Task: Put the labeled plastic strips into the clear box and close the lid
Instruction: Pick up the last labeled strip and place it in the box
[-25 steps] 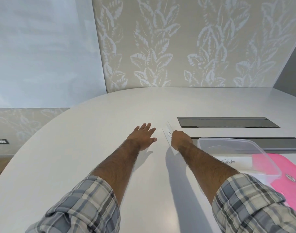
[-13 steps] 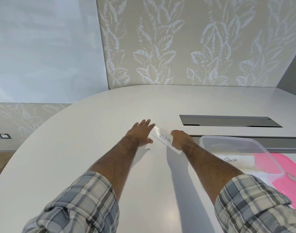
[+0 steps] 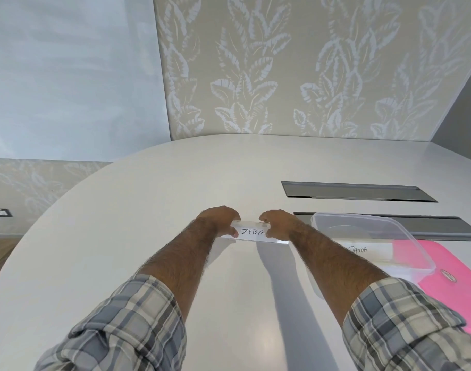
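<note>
Centre strip (image 3: pixel 251 232): "ZEBRA", handwritten black capitals.
Boxed strip (image 3: pixel 368 249), at 3 o'clock from it: "ANDA" legible; leading letter unclear.
Pink lid emblem (image 3: pixel 449 275): illegible.

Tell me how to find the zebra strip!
Look at the white table, just left of the clear box. The left hand and right hand hold a plastic strip by its ends. It reads ZEBRA; the strip in the box reads PANDA.

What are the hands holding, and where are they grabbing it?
The ZEBRA strip. The left hand grips its left end and the right hand grips its right end.
</note>
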Available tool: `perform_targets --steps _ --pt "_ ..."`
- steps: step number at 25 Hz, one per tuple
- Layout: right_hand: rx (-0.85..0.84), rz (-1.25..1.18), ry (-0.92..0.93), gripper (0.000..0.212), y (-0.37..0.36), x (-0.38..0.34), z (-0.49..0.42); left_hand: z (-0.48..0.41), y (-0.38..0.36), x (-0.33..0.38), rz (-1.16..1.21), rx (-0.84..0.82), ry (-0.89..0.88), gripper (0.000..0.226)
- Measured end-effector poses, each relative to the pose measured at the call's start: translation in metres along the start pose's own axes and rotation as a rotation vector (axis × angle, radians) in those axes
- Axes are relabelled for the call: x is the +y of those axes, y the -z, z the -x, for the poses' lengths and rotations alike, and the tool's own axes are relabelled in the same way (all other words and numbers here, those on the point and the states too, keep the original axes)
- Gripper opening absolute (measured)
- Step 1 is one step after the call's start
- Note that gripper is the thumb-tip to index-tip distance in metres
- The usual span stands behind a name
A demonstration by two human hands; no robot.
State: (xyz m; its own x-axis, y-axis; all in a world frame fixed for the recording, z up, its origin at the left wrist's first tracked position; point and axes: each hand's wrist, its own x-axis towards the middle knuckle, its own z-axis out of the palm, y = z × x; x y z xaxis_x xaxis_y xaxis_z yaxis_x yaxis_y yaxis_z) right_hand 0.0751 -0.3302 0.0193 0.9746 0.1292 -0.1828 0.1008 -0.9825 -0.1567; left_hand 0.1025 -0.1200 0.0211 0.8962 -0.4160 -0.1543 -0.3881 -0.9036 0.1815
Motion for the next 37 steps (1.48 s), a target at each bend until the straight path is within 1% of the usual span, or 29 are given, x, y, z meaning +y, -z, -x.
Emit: perform_targets --steps 2,6,13,20,28,34,37 --pt "-0.004 0.020 -0.035 0.058 -0.001 0.002 0.003 0.004 -0.001 0.001 0.014 -0.001 0.012 0.053" --pt "0.017 0.034 -0.039 0.048 -0.003 0.005 0.010 0.016 -0.002 0.003 -0.005 0.005 0.035 0.051" --pt "0.057 0.017 0.011 0.045 0.002 0.003 0.027 0.041 0.008 0.010 -0.028 0.035 0.067 0.045" --pt "0.138 0.003 0.099 0.048 0.041 0.006 0.052 0.067 0.049 0.031 -0.041 0.102 0.100 0.041" --pt "0.248 0.063 0.144 0.049 0.112 0.039 0.105 0.087 0.102 0.102 -0.105 0.193 0.073 0.045" --pt "0.271 0.057 0.088 0.037 0.140 0.104 0.143 0.079 0.109 0.178 -0.105 0.226 0.034 0.045" --pt "0.279 0.049 0.054 0.034 0.145 0.139 0.161 0.069 0.103 0.216 -0.117 0.230 0.010 0.047"
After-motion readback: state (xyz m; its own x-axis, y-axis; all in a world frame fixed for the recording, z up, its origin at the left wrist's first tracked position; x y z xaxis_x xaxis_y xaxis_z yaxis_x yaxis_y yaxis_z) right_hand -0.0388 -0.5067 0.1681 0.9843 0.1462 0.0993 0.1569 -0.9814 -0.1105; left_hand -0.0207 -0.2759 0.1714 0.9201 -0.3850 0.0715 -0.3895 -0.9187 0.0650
